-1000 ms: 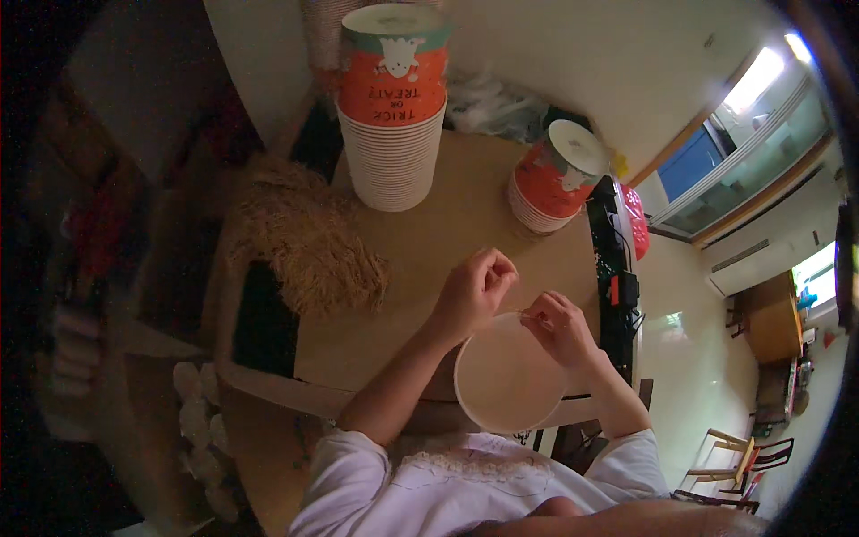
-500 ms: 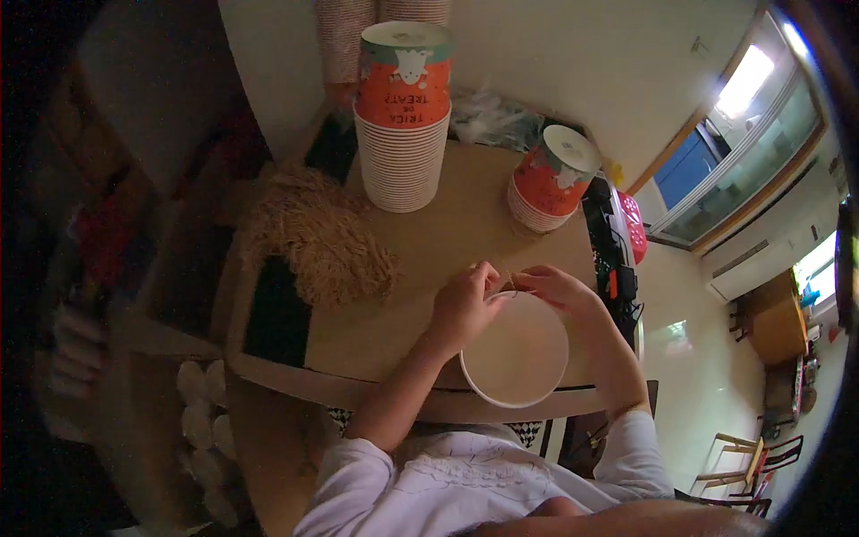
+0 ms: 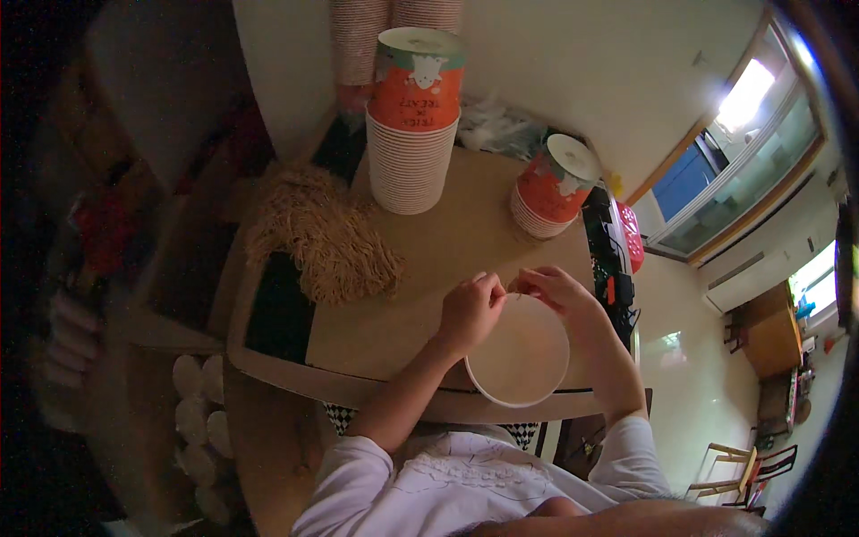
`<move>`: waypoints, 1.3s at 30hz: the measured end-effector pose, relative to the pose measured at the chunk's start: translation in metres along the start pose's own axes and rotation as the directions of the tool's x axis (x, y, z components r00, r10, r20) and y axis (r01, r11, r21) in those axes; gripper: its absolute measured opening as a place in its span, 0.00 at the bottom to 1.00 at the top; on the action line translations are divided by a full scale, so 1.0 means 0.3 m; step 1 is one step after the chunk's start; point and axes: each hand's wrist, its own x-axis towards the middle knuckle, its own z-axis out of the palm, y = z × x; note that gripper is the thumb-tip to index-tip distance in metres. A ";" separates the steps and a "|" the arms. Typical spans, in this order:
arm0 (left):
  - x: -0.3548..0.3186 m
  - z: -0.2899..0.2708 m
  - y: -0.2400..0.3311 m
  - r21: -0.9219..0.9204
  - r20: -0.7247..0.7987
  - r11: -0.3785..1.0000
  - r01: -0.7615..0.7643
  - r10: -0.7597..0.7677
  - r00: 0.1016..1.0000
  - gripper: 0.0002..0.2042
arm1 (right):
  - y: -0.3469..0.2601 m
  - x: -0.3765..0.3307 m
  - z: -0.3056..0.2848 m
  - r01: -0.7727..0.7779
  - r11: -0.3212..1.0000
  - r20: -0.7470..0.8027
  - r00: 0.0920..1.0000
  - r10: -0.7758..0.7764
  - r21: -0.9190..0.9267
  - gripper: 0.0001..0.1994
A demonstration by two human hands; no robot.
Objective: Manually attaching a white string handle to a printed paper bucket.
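Note:
A white-lined paper bucket (image 3: 517,353) stands with its open mouth facing up near the front edge of the table. At its far rim, my left hand (image 3: 472,309) and my right hand (image 3: 557,291) are both pinched closed, close together. Between the fingertips a short bit of thin brown cord shows faintly; most of it is hidden by the fingers. To the left lies a loose heap of tan cords (image 3: 327,237), apart from my hands.
A tall stack of upside-down orange and green paper buckets (image 3: 412,166) stands at the back, and a shorter stack (image 3: 555,188) to its right. Clear plastic bags (image 3: 501,125) lie behind them. Dark objects and a red-pink item (image 3: 631,237) line the table's right edge.
My fingertips have shifted slightly at the bucket's far rim, and less of the cord shows between them. The view has tilted a little; the stacks and cord heap stay in place.

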 end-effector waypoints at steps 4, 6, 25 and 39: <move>0.002 0.009 -0.012 -0.002 -0.022 1.000 -0.018 0.018 1.000 0.06 | -0.015 -0.018 0.021 0.014 0.996 0.079 0.997 -0.007 -0.087 0.08; 0.006 0.006 -0.004 -0.011 -0.011 0.999 -0.036 0.036 0.999 0.06 | 0.023 0.001 -0.018 0.123 0.984 0.151 0.983 -0.104 -0.125 0.09; 0.004 0.011 -0.003 -0.017 -0.021 1.000 -0.019 0.018 1.000 0.06 | 0.041 -0.005 -0.049 0.080 0.997 0.090 0.993 -0.080 0.004 0.10; 0.035 -0.027 -0.003 -0.070 -0.149 0.997 -0.013 0.002 0.989 0.06 | 0.039 -0.068 -0.026 0.289 0.646 -0.063 0.883 -0.465 -0.706 0.09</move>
